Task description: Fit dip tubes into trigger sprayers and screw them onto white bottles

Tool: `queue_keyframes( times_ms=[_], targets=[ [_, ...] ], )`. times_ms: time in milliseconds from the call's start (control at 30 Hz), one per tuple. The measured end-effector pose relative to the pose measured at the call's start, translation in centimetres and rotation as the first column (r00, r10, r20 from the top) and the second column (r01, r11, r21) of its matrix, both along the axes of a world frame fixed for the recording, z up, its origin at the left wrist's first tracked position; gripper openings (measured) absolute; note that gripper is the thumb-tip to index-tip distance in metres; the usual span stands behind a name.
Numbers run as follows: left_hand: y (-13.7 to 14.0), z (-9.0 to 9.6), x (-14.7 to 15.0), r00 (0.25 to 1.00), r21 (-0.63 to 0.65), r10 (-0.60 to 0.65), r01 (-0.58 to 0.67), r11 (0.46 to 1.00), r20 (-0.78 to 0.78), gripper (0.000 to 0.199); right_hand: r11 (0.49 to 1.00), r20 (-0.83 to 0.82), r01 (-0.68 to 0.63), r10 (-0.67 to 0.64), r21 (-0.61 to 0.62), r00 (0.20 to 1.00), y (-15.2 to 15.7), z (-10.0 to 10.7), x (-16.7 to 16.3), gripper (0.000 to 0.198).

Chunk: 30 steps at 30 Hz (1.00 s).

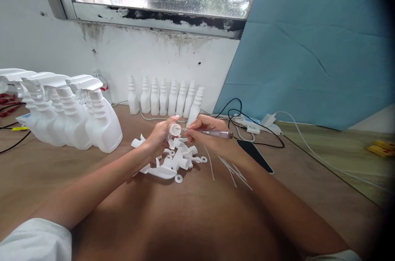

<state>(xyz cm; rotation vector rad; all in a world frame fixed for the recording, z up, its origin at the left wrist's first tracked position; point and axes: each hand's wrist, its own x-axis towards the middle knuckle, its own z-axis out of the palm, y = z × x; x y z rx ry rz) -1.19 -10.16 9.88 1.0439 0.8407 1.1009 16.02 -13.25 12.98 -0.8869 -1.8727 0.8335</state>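
Your L hand point(159, 135) grips a small white cap point(175, 129) at its fingertips; your R hand point(204, 124) is closed round a screwdriver point(216, 133), tip at the cap, contact unclear. Cap's round, face twd you; driver's slim w/ translucent handle. Loose white parts point(177, 159) lie just below both hands.

"What's hidden on the left?"
"Part of the clear bottle point(106, 88), behind the spray bottles point(105, 127); the leftmost trigger head point(14, 73) is cut off by the edge."
"Does the screwdriver point(217, 133) tip touch the white cap point(175, 130)?"
"Too small to tell. The yellow object point(381, 149), far right, is blurred."
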Motion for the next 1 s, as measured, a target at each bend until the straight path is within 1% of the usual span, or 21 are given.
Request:
queue_keyframes(
  times_ms=[33,67,100,133,167,200,267,333,367,400,433,500,567,633,700,767,900,1000],
  targets=[
    [0.0,0.0,0.0,1.0,0.001,-0.014,0.014,1.0,-0.003,0.046,0.999,-0.02,-0.024,0.023,-0.027,1.0,0.0,0.1,0.1,0.016],
    [0.1,0.1,0.0,1.0,0.006,-0.017,0.017,1.0,-0.004,0.047,0.999,-0.022,-0.028,0.027,-0.027,0.999,0.0,0.1,0.1,0.016],
    [0.1,0.1,-0.1,1.0,0.013,-0.011,0.011,1.0,-0.003,0.047,1.0,0.002,-0.008,0.008,0.011,1.0,-0.1,0.2,0.2,0.016],
    [0.0,0.2,0.0,1.0,0.023,-0.002,0.002,1.0,0.002,0.046,0.996,0.054,0.022,-0.026,0.087,0.998,-0.2,0.2,0.2,0.016],
    [0.0,0.2,0.0,1.0,0.031,0.009,-0.009,0.999,0.009,0.046,0.98,0.12,0.043,-0.067,0.192,0.991,-0.4,0.2,0.1,0.015],
    [-0.1,0.3,0.1,1.0,0.037,0.019,-0.019,0.999,0.017,0.046,0.952,0.195,0.039,-0.103,0.305,0.975,-0.7,0.1,0.1,0.014],
    [-0.4,0.4,0.2,0.999,0.044,0.038,-0.039,0.998,0.031,0.045,0.87,0.334,-0.041,-0.144,0.491,0.932,-1.2,-0.2,-0.1,0.011],
    [-0.7,0.5,0.3,0.997,0.045,0.069,-0.071,0.997,0.041,0.044,0.798,0.427,-0.137,-0.161,0.587,0.89,-1.5,-0.6,-0.4,0.01],
    [-0.8,0.6,0.4,0.995,0.041,0.082,-0.084,0.996,0.047,0.043,0.774,0.448,-0.165,-0.167,0.611,0.878,-1.5,-0.8,-0.5,0.01],
    [-0.9,0.6,0.4,0.995,0.034,0.086,-0.088,0.996,0.056,0.043,0.76,0.448,-0.173,-0.169,0.626,0.878,-1.5,-1.0,-0.6,0.01],
    [-0.9,0.6,0.4,0.995,0.024,0.08,-0.081,0.996,0.066,0.043,0.758,0.421,-0.157,-0.168,0.633,0.891,-1.4,-1.1,-0.6,0.01],
    [-0.9,0.6,0.4,0.996,0.002,0.046,-0.046,0.999,0.08,0.043,0.793,0.312,-0.065,-0.162,0.605,0.936,-1.2,-1.2,-0.6,0.011],
    [-0.8,0.6,0.3,0.997,-0.003,0.013,-0.012,1.0,0.077,0.043,0.846,0.192,0.036,-0.161,0.532,0.968,-0.9,-1.1,-0.5,0.012],
    [-0.8,0.7,0.3,0.998,0.011,0.001,-0.002,1.0,0.057,0.044,0.885,0.124,0.087,-0.16,0.458,0.979,-0.8,-0.9,-0.4,0.012],
    [-0.9,0.8,0.3,0.999,0.026,0.012,-0.013,1.0,0.044,0.044,0.897,0.087,0.102,-0.154,0.431,0.984,-0.8,-1.0,-0.4,0.013],
    [-1.1,1.0,0.3,0.998,0.029,0.036,-0.038,0.999,0.054,0.043,0.887,0.051,0.117,-0.156,0.446,0.987,-0.8,-1.2,-0.6,0.013],
    [-1.4,1.4,0.4,0.993,0.039,0.057,-0.061,0.997,0.101,0.042,0.83,-0.016,0.156,-0.175,0.535,0.984,-0.8,-1.9,-1.1,0.013],
    [-1.5,1.4,0.4,0.993,0.046,0.051,-0.057,0.997,0.107,0.043,0.797,-0.02,0.154,-0.175,0.584,0.984,-0.8,-2.2,-1.2,0.013]
  ],
)
